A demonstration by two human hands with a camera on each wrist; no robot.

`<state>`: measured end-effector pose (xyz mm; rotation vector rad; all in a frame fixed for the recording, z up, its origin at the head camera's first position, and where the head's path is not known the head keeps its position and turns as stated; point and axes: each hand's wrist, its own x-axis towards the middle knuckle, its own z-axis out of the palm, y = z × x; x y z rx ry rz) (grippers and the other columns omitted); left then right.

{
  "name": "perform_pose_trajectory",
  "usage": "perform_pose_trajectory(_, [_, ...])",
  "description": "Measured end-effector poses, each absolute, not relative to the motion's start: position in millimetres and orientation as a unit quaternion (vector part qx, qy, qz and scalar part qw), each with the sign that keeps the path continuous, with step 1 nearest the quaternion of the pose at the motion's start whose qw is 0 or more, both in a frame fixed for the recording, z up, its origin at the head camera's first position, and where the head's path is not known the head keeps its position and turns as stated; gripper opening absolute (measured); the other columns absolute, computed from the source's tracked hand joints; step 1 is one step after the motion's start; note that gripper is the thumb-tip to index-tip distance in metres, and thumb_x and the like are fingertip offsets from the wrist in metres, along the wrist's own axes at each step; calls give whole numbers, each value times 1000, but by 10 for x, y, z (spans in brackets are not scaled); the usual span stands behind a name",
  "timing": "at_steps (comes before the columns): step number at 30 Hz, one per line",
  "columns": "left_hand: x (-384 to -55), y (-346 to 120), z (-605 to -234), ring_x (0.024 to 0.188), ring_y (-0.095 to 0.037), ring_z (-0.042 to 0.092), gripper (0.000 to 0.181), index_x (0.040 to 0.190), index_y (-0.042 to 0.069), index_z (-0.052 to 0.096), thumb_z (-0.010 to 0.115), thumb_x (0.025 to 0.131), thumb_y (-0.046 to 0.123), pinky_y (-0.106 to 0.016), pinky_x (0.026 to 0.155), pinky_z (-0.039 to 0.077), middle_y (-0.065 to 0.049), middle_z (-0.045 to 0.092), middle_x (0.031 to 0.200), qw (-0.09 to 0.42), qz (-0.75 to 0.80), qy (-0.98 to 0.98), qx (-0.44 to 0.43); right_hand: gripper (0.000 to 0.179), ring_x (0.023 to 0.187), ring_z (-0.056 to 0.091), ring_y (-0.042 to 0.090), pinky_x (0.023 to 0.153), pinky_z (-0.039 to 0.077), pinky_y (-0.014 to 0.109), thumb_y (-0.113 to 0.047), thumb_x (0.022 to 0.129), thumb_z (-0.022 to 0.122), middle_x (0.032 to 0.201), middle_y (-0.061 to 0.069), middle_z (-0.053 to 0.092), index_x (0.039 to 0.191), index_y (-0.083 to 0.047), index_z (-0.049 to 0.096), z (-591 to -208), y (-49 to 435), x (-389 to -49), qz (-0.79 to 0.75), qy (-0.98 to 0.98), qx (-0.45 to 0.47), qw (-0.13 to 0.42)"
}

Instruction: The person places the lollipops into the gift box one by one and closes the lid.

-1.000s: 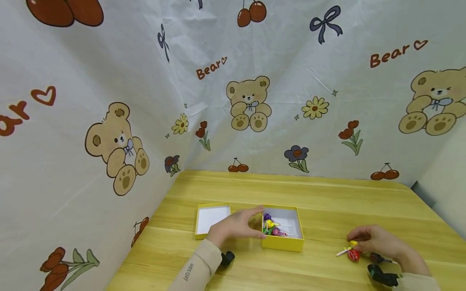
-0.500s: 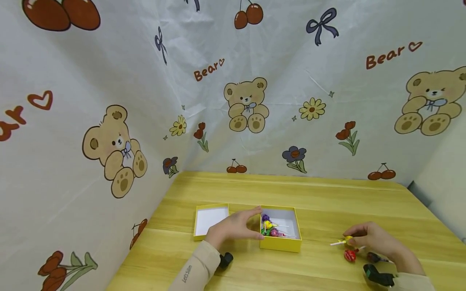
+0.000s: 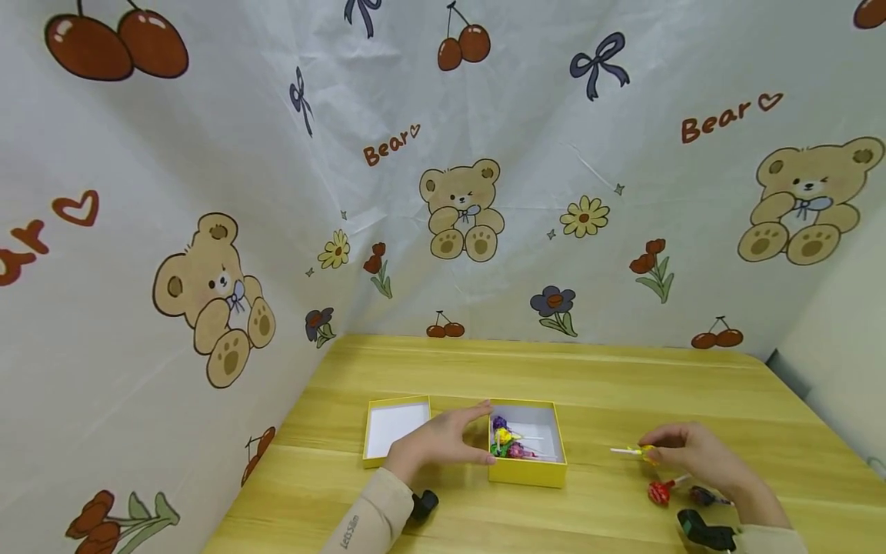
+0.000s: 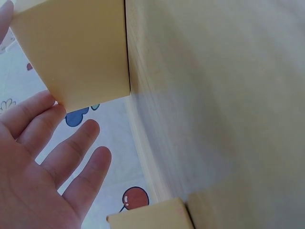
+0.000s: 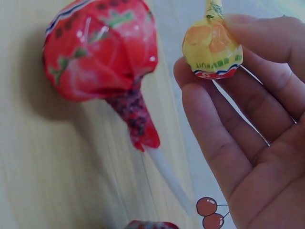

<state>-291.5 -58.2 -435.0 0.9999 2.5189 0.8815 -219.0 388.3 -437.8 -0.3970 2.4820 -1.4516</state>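
Note:
My left hand [image 3: 443, 440] holds the left side of an open yellow box [image 3: 527, 474], thumb at the near corner and forefinger at the far one. Several wrapped lollipops [image 3: 504, 437], purple, yellow, green and pink, lie at the box's left end. To the right, above the table, my right hand [image 3: 697, 459] pinches a yellow lollipop [image 5: 212, 50] by its wrapped head, and its white stick points left in the head view. A red lollipop [image 3: 659, 492] lies on the table just below that hand, beside a dark-wrapped lollipop [image 3: 702, 496].
A shallow yellow lid [image 3: 396, 428], white inside, lies left of the box, partly behind my left hand. The wooden table [image 3: 595, 377] meets a bear-printed cloth [image 3: 526, 285] at the back and left. Black devices [image 3: 702, 531] sit at both wrists.
My right hand has lifted the yellow lollipop away from the red one and shifted slightly left. The red lollipop's stick has come into sight. My left hand stays at the box.

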Motion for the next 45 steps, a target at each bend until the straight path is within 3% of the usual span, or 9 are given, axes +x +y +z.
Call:
perform_pose_trajectory(12, [-2917,-609,-4363,152,-23,29,90,159,32,29,72,85,59,-49,121,34,15,20,166,145,306,878,339,35,98,69,7,83,61,29,-9,103,54,111,-15,69,125,18,56,-4337,3786,-2218,-574,789,-166,139])
perform_pose_trajectory(25, [-2919,-583,-4328,152,-22,29,90,159,32,28,70,85,62,-47,122,32,15,19,166,142,298,880,340,37,99,68,2,82,59,23,-13,100,61,114,-19,70,128,13,57,-4308,3610,-2312,-537,833,-124,36])
perform_pose_trajectory(32, [-2922,-568,-4292,152,-22,28,91,159,30,27,70,86,62,-47,122,32,14,18,167,146,296,881,340,37,99,66,-4,80,58,21,-9,100,60,114,-24,68,128,15,57,-4308,3577,-2339,-539,831,-138,22])
perform_pose_trajectory(40, [-2897,-563,-4268,153,-22,27,91,160,30,27,70,86,60,-48,122,31,14,18,167,147,298,880,338,32,104,65,-6,83,55,15,-8,101,59,116,-15,72,123,13,51,-4291,3559,-2340,-560,814,-155,4])
perform_pose_trajectory(45, [-2898,-562,-4275,153,-24,27,90,160,31,27,70,86,61,-49,122,32,12,18,167,149,295,882,335,29,101,66,-4,84,57,17,-8,101,59,115,-16,72,119,13,55,-4284,3531,-2320,-564,812,-149,-9])
